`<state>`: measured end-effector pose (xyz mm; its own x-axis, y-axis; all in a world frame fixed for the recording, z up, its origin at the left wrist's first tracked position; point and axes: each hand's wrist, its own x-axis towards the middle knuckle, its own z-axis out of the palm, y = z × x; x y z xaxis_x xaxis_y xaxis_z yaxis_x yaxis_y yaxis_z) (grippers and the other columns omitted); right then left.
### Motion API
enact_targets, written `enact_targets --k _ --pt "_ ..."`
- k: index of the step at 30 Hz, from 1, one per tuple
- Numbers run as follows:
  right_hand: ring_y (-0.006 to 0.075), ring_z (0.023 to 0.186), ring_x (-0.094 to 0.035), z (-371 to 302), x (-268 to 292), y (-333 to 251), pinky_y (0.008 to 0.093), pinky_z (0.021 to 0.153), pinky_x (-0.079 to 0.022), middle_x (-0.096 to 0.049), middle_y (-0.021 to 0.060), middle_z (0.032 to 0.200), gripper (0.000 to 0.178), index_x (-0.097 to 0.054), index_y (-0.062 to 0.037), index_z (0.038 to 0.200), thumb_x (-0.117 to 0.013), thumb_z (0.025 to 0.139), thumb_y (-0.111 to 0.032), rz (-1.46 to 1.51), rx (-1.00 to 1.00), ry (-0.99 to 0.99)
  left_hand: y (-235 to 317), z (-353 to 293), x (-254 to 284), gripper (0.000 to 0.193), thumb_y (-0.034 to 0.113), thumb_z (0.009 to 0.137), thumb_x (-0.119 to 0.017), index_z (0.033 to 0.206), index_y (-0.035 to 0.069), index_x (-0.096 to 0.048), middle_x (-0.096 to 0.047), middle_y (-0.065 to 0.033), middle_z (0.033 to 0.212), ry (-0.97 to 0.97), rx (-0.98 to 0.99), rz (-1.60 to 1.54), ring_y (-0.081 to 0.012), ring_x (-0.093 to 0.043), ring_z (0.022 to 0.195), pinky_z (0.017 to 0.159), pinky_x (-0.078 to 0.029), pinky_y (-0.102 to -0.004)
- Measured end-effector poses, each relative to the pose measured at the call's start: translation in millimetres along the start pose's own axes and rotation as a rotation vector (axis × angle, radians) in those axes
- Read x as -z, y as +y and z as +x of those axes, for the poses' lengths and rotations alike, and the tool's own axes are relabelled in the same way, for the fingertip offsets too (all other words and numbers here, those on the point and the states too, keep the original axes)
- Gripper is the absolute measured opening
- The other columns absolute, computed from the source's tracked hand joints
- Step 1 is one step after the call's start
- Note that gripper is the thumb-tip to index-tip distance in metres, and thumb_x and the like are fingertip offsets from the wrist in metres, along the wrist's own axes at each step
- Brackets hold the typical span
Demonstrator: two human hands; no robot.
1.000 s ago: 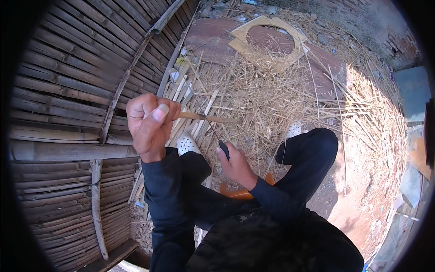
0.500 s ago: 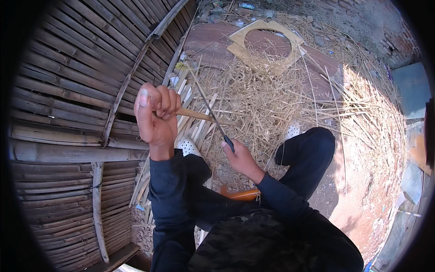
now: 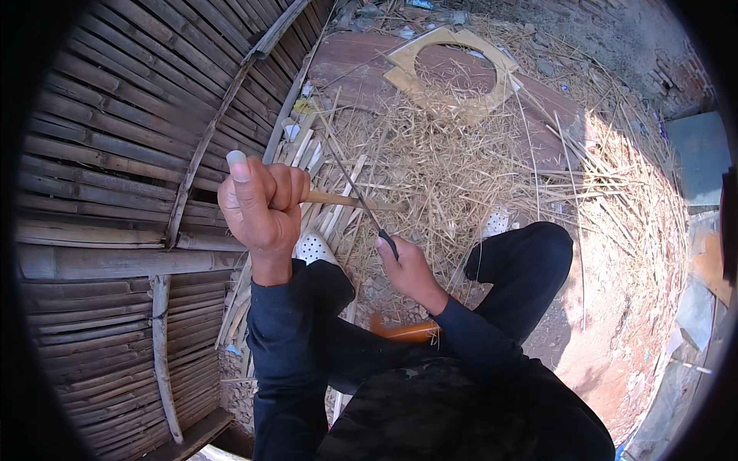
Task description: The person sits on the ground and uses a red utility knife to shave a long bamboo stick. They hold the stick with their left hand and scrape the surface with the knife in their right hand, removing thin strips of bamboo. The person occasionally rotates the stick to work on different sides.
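Note:
My left hand point(image 3: 265, 211) is closed around one end of a bamboo stick point(image 3: 332, 199), with the thumb pointing up. The stick runs to the right, and its far end reaches the shavings on the ground. In my right hand point(image 3: 411, 273) is the black handle of a long, thin-bladed knife point(image 3: 347, 177). Its dark blade slants up and left, crossing the stick just beyond my left fist. I cannot tell how firmly the blade touches the stick.
A bamboo-slat wall point(image 3: 115, 154) stands close on my left. Bamboo shavings point(image 3: 461, 169) cover the ground ahead, around a yellowish board with a round hole point(image 3: 400, 79). Split strips point(image 3: 238, 307) lie beside the wall. An orange object point(image 3: 411, 332) lies near my legs.
My left hand has shifted slightly left, and its thumb has straightened upward. The knife and my right hand have hardly moved and still cross the stick.

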<state>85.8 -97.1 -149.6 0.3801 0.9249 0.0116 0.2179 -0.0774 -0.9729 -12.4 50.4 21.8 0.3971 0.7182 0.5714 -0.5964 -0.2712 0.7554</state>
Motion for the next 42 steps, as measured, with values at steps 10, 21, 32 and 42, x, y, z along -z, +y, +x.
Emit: enact_targets --k 10,21,32,42 --pt "0.0459 0.069 -0.060 -5.6 0.6 78.9 0.0500 0.063 -0.047 -0.060 0.0275 0.069 0.041 -0.057 0.0042 0.086 -0.050 0.094 -0.036 -0.336 -0.216 -0.035 -1.1 -1.6 -5.8 0.047 0.025 0.102 -0.035 0.057 0.014 -0.026 -0.022 0.0031 0.045 0.106 0.082 -0.033 -0.0069 -0.015 0.041 0.042 -0.017 -0.0278" --pt "0.0201 0.042 -0.046 -5.8 13.8 40.8 0.0330 0.044 -0.035 -0.044 0.0059 0.053 0.046 -0.051 -0.0028 0.082 -0.044 0.097 -0.045 0.543 -0.511 -0.121 10.0 9.3 -15.1 0.047 0.023 0.101 -0.040 0.057 0.010 -0.029 -0.026 0.0020 0.045 -0.159 0.049 -0.006 -0.0063 -0.020 0.041 0.043 -0.017 -0.0272" --pt "0.0360 0.050 -0.054 -20.1 -6.8 123.1 0.0432 0.048 -0.043 -0.052 0.0167 0.055 0.043 -0.051 -0.0027 0.081 -0.046 0.096 -0.043 -0.359 -0.093 0.134 -0.6 -3.1 -44.7 0.047 0.026 0.101 -0.036 0.057 0.011 -0.028 -0.022 0.0033 0.045 -0.372 -0.063 0.444 -0.0070 -0.015 0.042 0.043 -0.017 -0.0282" --pt "0.0163 0.035 -0.038 -9.2 18.9 24.6 0.0324 0.036 -0.032 -0.040 0.0045 0.049 0.043 -0.048 -0.0046 0.077 -0.046 0.097 -0.042 0.356 -0.410 -0.001 -3.5 15.7 -40.8 0.049 0.024 0.100 -0.043 0.055 0.010 -0.030 -0.027 0.0038 0.047 -0.361 0.184 0.134 -0.0056 -0.020 0.044 0.044 -0.016 -0.0274"
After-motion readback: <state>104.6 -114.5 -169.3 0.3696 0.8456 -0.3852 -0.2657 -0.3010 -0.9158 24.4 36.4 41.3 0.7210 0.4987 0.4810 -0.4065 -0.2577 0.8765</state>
